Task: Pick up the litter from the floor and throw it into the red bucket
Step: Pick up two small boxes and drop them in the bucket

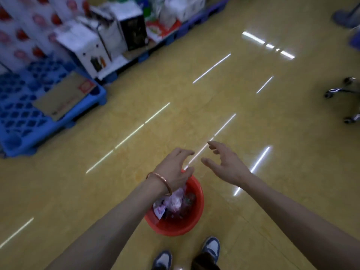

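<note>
While both arms reach forward, left hand (175, 168) hangs over the far rim of the bucket (175, 228), fingers spread and loosely bent, nothing in them. Bracelet (159, 184) on that wrist. Right hand (226, 162) is near it on the right, palm down, fingers splayed, also empty. It is over bare floor (194, 114), past the rim. Hands apart, not touching.

Bucket stands on the floor below the hands and back toward me, just ahead of my shoes (211, 246). It is round, so no long side to line up with. Left hand is the nearer one. Litter (175, 201), wrappers and crumpled bits, lies inside, heaped toward the left half.

No loose scraps on the yellow floor that I can make out, though the picture is soft. Judgement: this load is in, and the next piece must be looked for further out.

Further off: blue pallet (19, 114) to the left with a flat cardboard sheet (64, 96) on it, stacked boxes (93, 47) behind, cart wheels (342, 92) at the right edge.
</note>
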`<move>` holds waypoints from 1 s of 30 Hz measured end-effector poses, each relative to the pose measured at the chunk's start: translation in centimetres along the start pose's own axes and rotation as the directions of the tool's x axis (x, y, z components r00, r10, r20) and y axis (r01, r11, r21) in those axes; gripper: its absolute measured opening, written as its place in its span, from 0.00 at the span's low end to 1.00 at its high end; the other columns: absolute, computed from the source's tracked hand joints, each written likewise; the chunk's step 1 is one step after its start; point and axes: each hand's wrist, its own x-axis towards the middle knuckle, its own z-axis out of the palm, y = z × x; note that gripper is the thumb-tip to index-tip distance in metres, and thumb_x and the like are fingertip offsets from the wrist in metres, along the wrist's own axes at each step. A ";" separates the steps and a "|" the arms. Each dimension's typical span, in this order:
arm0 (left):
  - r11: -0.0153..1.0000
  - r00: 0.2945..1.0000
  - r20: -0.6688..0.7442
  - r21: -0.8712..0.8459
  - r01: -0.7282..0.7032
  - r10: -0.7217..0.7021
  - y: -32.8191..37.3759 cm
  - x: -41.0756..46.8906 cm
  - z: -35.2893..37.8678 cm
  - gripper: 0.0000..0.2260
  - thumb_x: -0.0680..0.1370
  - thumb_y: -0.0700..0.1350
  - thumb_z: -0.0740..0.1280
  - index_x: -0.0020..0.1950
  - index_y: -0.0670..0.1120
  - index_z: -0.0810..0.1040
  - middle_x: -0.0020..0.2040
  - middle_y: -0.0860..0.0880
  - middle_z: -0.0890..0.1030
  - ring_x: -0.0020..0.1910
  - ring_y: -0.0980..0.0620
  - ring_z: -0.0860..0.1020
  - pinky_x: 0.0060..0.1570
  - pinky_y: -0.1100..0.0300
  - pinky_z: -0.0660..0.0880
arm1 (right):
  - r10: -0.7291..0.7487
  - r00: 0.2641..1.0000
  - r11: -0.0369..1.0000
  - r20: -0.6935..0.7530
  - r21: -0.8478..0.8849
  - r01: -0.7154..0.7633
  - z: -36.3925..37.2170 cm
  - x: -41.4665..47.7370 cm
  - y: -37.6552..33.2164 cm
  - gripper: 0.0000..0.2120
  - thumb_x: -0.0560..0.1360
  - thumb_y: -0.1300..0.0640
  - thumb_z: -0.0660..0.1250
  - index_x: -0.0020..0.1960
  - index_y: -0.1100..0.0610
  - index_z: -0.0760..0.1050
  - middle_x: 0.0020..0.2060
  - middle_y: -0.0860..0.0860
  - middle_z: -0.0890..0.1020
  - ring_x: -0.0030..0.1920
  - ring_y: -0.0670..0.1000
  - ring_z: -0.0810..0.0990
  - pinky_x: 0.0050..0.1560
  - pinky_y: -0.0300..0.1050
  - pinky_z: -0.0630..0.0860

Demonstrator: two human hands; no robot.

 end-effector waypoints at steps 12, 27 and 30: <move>0.880 0.870 0.180 0.041 -0.473 0.459 18.9 -5.4 -6.9 0.18 0.77 0.50 0.63 0.67 0.49 0.69 0.64 0.49 0.71 0.60 0.53 0.72 0.58 0.65 0.66 | 0.300 0.788 0.940 -0.538 0.308 -0.147 -12.7 -21.4 -6.2 0.29 0.74 0.46 0.67 0.72 0.51 0.63 0.65 0.47 0.73 0.63 0.47 0.73 0.61 0.44 0.70; 0.383 0.260 0.347 -0.357 -0.852 0.901 40.9 -22.1 7.7 0.10 0.77 0.47 0.64 0.58 0.51 0.76 0.55 0.53 0.73 0.54 0.56 0.74 0.51 0.67 0.65 | 0.605 0.041 0.751 -0.795 0.553 -0.360 -11.4 -59.6 -5.9 0.28 0.76 0.44 0.64 0.73 0.50 0.62 0.68 0.46 0.71 0.66 0.48 0.70 0.61 0.45 0.70; 0.301 0.135 0.385 -0.411 -0.861 0.913 43.9 -26.3 11.4 0.13 0.77 0.48 0.64 0.61 0.52 0.73 0.60 0.52 0.73 0.55 0.57 0.73 0.53 0.66 0.65 | 0.625 -0.097 0.704 -0.775 0.613 -0.358 -9.6 -66.1 -6.3 0.28 0.76 0.45 0.64 0.73 0.50 0.62 0.68 0.47 0.71 0.66 0.48 0.71 0.62 0.46 0.70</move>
